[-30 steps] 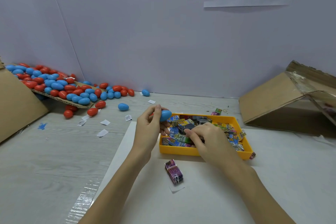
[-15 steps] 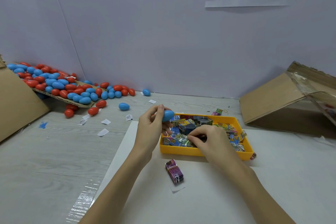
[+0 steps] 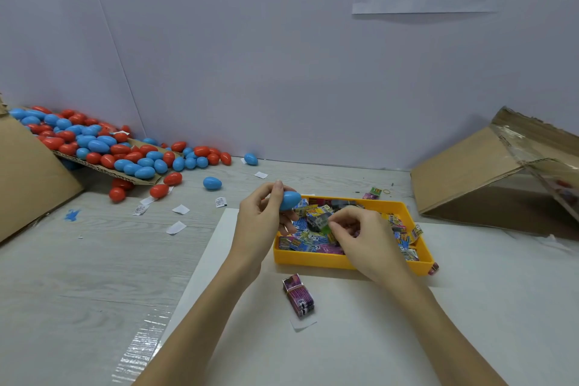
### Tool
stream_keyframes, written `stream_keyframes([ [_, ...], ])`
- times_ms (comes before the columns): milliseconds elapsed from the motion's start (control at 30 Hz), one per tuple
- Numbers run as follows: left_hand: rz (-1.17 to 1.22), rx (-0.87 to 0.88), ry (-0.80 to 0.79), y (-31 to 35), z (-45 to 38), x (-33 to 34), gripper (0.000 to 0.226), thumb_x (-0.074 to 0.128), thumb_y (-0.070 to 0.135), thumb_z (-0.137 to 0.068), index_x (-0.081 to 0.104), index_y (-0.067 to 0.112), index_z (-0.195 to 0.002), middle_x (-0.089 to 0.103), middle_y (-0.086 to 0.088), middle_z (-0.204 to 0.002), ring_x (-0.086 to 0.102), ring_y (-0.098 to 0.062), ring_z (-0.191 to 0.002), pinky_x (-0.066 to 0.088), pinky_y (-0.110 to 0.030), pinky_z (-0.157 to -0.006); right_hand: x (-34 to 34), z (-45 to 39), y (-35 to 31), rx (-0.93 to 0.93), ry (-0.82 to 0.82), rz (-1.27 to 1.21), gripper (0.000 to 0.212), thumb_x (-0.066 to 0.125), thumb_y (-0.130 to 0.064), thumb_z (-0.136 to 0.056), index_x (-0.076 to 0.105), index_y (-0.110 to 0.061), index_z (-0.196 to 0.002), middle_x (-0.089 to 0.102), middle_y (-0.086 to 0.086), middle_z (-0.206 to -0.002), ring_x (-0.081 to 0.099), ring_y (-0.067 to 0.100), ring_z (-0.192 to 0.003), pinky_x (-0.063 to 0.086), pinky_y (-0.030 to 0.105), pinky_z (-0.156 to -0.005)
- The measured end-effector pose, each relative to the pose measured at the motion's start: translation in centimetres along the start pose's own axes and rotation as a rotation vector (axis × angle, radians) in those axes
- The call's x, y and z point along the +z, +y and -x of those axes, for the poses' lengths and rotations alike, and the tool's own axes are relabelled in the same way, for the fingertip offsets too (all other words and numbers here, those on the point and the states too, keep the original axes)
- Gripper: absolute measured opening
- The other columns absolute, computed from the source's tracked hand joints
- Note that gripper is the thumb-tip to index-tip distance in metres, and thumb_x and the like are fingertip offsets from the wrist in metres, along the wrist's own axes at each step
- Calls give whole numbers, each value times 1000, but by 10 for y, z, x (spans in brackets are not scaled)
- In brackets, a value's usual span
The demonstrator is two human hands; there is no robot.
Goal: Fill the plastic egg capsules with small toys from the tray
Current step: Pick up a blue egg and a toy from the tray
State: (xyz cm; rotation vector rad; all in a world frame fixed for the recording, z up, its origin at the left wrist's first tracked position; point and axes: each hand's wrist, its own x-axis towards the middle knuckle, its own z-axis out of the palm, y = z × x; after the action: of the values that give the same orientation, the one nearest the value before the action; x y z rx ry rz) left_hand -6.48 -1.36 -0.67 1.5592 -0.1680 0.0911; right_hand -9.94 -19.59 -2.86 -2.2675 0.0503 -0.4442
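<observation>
A shallow yellow plastic tray [image 3: 344, 261] sits on a white sheet [image 3: 360, 338] and is heaped with small printed toy packets [image 3: 305, 240] in blue, yellow and pink. Over the tray's left edge, the left hand [image 3: 261, 222] grips a blue plastic egg capsule [image 3: 289, 200] between thumb and curled fingers. Above the tray's middle, the right hand [image 3: 363, 238] pinches a small green toy piece [image 3: 324, 225] at its fingertips, lifted just clear of the packets. In front of the tray, on the sheet, lies a pink striped packet [image 3: 299, 295]. Far left of the tray, a tilted brown cardboard flap [image 3: 103, 166] carries a pile of red and blue plastic eggs [image 3: 94, 144], several spilled onto the table. Right of the tray stands a tipped brown cardboard box [image 3: 488, 172]; its contents cannot be made out.
</observation>
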Motion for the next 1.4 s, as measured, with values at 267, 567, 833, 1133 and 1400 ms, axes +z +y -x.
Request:
stream_keyframes([
  [267,31,-14,-215,3,3,3,24,54,31,-106,69,16,-116,76,-3,-85,71,-19,-71,59,-25,-67,-7,-1,-2,15,180,-253,17,70,-30,-97,78,-17,-89,74,-6,-80,68,5,-78,53,21,-66],
  [567,-10,25,-301,0,6,6,17,56,31,-104,69,23,-112,77,-4,-91,75,-18,-77,59,-22,-70,-8,2,-5,39,210,-368,17,70,-31,-96,81,-19,-92,77,-6,-80,73,12,-83,62,44,-77],
  [833,-52,43,-321,-2,6,6,13,59,29,-103,66,30,-114,76,6,-95,77,-19,-83,60,-22,-70,-4,5,-8,-22,163,-426,15,71,-27,-96,77,-35,-85,76,-13,-80,71,4,-82,59,22,-69],
  [1133,-20,48,-294,-6,5,4,29,78,15,-89,64,16,-115,77,3,-107,74,-10,-102,59,-21,-82,-2,5,-7,-7,92,-545,8,73,-26,-94,80,-24,-99,79,-12,-90,74,7,-88,61,23,-72],
  [1400,10,55,-268,-7,3,5,27,76,22,-91,67,14,-115,79,0,-102,77,-19,-94,61,-24,-81,-1,6,-10,-36,124,-602,11,76,-22,-92,77,-31,-98,78,-14,-94,74,4,-93,59,18,-76],
])
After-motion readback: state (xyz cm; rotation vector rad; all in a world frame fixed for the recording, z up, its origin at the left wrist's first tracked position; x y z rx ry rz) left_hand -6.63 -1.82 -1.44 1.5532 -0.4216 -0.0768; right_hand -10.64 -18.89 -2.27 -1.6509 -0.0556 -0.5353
